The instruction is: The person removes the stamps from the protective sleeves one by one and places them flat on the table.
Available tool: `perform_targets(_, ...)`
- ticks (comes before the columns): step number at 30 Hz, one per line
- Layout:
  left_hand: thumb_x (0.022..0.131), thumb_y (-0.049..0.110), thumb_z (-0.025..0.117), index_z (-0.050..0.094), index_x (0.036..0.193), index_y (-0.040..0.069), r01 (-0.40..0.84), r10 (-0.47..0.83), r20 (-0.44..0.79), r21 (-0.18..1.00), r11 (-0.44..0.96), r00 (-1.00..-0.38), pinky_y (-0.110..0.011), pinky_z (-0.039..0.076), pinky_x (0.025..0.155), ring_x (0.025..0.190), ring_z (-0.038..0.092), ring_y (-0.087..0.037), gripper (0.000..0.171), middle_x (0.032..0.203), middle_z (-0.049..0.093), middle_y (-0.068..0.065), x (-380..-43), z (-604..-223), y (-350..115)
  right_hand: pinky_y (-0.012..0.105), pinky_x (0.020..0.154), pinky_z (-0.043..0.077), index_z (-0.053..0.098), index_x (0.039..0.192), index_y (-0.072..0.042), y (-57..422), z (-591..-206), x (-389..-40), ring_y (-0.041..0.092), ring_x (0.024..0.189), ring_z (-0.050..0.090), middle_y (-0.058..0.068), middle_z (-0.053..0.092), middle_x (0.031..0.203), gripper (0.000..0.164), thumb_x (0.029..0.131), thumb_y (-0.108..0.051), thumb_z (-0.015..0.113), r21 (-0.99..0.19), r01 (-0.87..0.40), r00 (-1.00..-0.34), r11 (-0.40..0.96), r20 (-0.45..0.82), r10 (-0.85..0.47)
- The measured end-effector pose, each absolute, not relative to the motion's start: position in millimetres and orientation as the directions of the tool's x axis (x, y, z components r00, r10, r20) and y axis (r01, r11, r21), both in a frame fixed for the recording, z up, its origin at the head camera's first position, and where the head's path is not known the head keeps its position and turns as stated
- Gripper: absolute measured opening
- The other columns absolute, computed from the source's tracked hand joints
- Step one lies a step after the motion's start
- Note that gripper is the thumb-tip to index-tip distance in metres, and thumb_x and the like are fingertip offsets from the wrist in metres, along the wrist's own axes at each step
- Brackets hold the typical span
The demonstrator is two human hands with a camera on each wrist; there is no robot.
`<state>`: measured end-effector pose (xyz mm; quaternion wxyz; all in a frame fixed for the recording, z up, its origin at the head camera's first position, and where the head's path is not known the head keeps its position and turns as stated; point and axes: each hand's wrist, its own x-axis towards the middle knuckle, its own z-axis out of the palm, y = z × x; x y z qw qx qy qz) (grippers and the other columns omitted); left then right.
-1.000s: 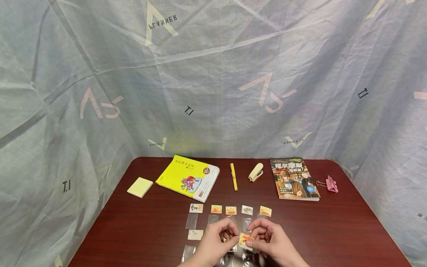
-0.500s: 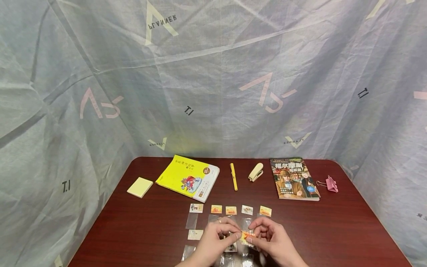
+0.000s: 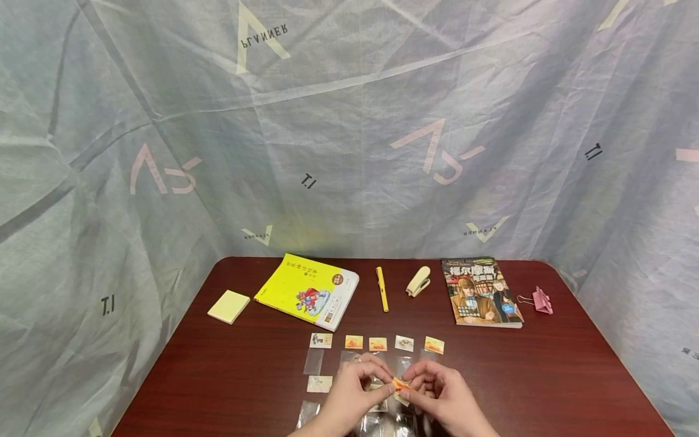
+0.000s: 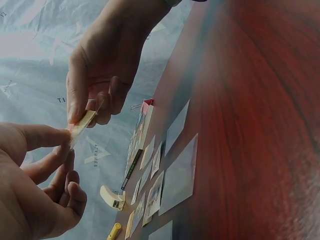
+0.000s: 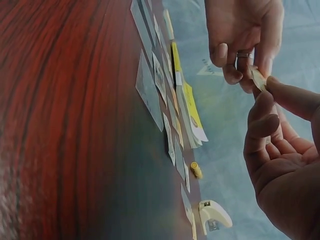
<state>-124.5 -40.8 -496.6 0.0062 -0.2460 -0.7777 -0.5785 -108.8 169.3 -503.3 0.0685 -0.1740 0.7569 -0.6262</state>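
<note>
My left hand (image 3: 352, 391) and right hand (image 3: 446, 394) meet low in the middle of the head view. Between them, thumbs and forefingers pinch a small orange-and-yellow stamp (image 3: 402, 385), held tilted above the table. In the left wrist view a strip of clear plastic shows along the edge of the stamp (image 4: 84, 122). Beyond the hands lies a row of small picture stamps (image 3: 378, 345), with clear plastic sleeves (image 3: 314, 362) just below them. Another pale stamp (image 3: 319, 383) rests left of the left hand. My hands partly cover a further stamp (image 3: 379, 405) and sleeves beneath.
Along the back of the dark red table (image 3: 196, 364) are a yellow sticky-note pad (image 3: 229, 306), a yellow book (image 3: 308, 291), a yellow pen (image 3: 383, 289), a cream stapler (image 3: 418, 282), an illustrated book (image 3: 482, 293) and a pink binder clip (image 3: 542, 301). Grey curtains stand behind.
The orange-and-yellow stamp, flatter toward the camera earlier, has tipped and shows a narrower face. My left fingers have come over to it and now pinch its left side.
</note>
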Motion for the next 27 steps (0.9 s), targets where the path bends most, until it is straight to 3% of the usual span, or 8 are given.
perform_targets(8, 0.075, 0.022, 0.077, 0.068, 0.074, 0.015, 0.334, 0.362, 0.256, 0.927, 0.172, -0.897, -0.017, 0.039, 0.052, 0.073, 0.053, -0.005, 0.011, 0.087, 0.065, 0.001, -124.8, -497.6, -41.7, 0.037, 0.045, 0.05, 0.061, 0.092, -0.004, 173.8, -502.3, -106.3, 0.023, 0.052, 0.06, 0.019, 0.063, 0.073, 0.016, 0.087, -0.018, 0.066, -0.979, -0.128, -0.927, 0.162, 0.06, -0.369)
perform_targets(16, 0.079, 0.023, 0.073, 0.067, 0.083, 0.009, 0.089, 0.357, 0.061, 0.994, 0.062, -0.932, -0.021, 0.046, 0.062, 0.074, 0.057, -0.011, 0.016, 0.087, 0.067, -0.007, -127.0, -495.4, -42.7, 0.036, 0.043, 0.049, 0.062, 0.089, -0.007, 181.2, -503.2, -103.9, 0.022, 0.05, 0.06, 0.015, 0.062, 0.067, 0.009, 0.087, -0.015, 0.065, -0.973, -0.133, -0.927, 0.189, 0.055, -0.371)
perform_targets(21, 0.081, 0.026, 0.071, 0.066, 0.085, 0.013, 0.058, 0.312, 0.023, 0.993, 0.103, -0.95, -0.021, 0.045, 0.063, 0.071, 0.054, -0.01, 0.015, 0.084, 0.064, -0.002, -131.0, -494.9, -43.2, 0.03, 0.047, 0.049, 0.062, 0.085, -0.013, 186.9, -501.9, -101.5, 0.009, 0.052, 0.056, 0.007, 0.062, 0.068, 0.004, 0.087, -0.012, 0.065, -0.96, -0.121, -0.943, 0.251, 0.032, -0.331)
perform_targets(27, 0.082, 0.018, 0.07, 0.066, 0.085, 0.01, 0.055, 0.275, 0.02, 0.991, 0.119, -0.961, -0.018, 0.042, 0.06, 0.066, 0.049, -0.006, 0.01, 0.077, 0.06, -0.003, -136.0, -499.8, -35.5, 0.022, 0.051, 0.045, 0.061, 0.084, -0.009, 195.1, -505.5, -94.6, 0.002, 0.055, 0.049, -0.002, 0.056, 0.067, 0.009, 0.083, -0.014, 0.07, -0.94, -0.047, -0.978, 0.338, -0.025, -0.206)
